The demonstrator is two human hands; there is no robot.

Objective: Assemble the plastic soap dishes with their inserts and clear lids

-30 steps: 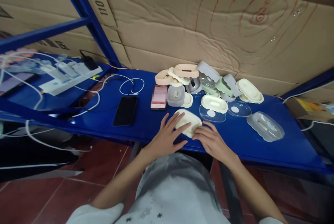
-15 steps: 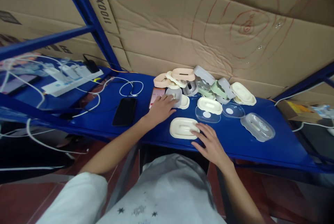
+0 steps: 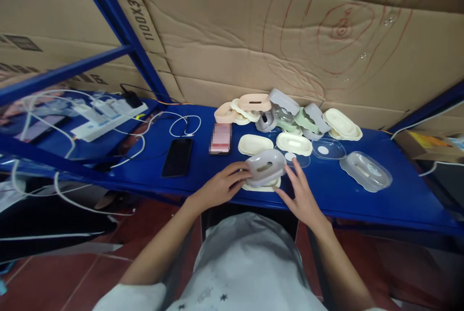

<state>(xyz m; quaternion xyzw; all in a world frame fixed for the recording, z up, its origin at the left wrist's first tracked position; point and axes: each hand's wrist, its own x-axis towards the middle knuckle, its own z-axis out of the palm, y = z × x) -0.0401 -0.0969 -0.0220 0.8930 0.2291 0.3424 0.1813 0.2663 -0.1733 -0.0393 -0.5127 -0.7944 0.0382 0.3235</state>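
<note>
A grey oval shell with a slot is held by its left end in my left hand. It hangs tilted above a cream oval tray, covering most of it. My right hand has its fingers spread at the right side of the shell and tray. Behind them lie two more cream trays and a clear oval lid with a white round label.
A pile of peach, grey, green and cream shells leans near the cardboard wall. Left are a pink-screened phone, a black phone and a power strip with cables. A clear shell lies at right.
My left hand has taken the grey shell from beside the pink-screened phone and brought it toward me, over the front cream tray. My right hand has moved off the tray's top.
</note>
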